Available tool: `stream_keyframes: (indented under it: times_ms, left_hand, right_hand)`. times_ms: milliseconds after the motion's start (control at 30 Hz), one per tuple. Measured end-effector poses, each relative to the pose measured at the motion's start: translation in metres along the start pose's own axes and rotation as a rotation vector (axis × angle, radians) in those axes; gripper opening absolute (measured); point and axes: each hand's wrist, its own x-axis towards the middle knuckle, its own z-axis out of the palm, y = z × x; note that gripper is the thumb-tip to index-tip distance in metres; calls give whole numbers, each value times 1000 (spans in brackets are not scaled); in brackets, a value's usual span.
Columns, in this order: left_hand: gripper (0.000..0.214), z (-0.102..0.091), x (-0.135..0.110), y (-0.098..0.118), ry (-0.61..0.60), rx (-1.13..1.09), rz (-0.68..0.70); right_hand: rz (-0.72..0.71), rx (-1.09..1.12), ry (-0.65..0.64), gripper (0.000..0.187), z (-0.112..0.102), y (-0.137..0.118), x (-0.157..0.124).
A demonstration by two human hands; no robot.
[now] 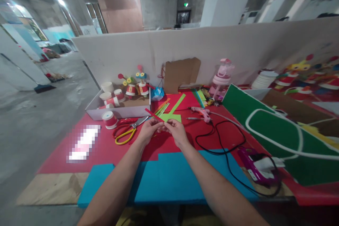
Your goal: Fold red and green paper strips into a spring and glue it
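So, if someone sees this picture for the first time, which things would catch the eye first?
First, the two hands, left hand and right hand, meet at the centre over the red sheet, pinching a thin red paper strip between them. Just left of them lie yellow-handled scissors, and to the right a pink glue gun with its black cable. A bright blue sheet covers the near edge.

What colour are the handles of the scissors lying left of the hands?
One handle is red, the other yellow on the scissors, seen clearly in the head view.
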Motion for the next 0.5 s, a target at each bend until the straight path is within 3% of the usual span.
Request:
stream_keyframes:
  times_ms: [300,500]
  left_hand:
    - [27,-1,-1,5,4,29,25]
    - [31,3,-3,7,-9,18,38]
  right_hand:
    - [19,-45,-81,36,-3,0,1]
    - [51,-17,-69,37,-2,0,1]
